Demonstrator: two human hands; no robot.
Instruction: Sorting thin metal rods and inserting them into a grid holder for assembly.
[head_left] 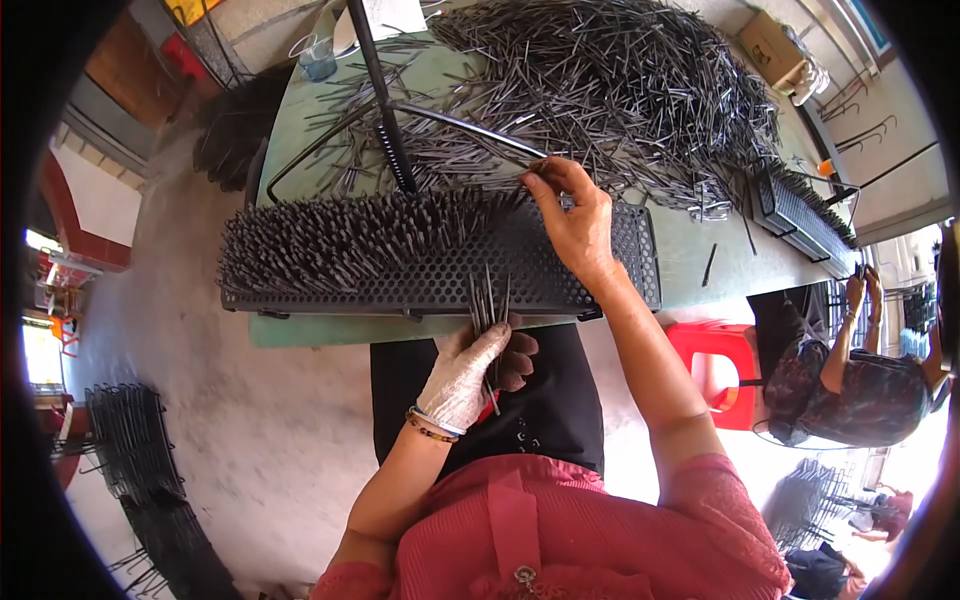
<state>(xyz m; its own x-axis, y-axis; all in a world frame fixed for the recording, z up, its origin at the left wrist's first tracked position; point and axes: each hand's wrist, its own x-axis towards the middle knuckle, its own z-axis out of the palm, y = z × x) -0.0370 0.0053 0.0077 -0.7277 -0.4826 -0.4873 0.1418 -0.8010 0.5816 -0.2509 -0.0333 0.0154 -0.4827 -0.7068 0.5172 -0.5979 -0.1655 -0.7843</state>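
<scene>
My left hand (465,375), in a whitish work glove with dark fingers, is closed around a small bunch of thin dark sticks (484,298). It is held low, at the near edge of a long black perforated rack (440,288). Upright dark sticks (320,240) stand packed in the holes over the rack's left part, while bare holes show on its right. My bare right hand (582,228) reaches over the rack's far side beside the right end of the standing sticks. Its thumb and forefinger are pinched together; what is between them is too small to make out.
A large heap of loose dark sticks (620,80) covers the far part of the green table (690,275). A black metal frame (375,70) rises behind the rack. At right, a co-worker (850,385) sits near another filled rack (800,225); a red stool (722,350) stands between us.
</scene>
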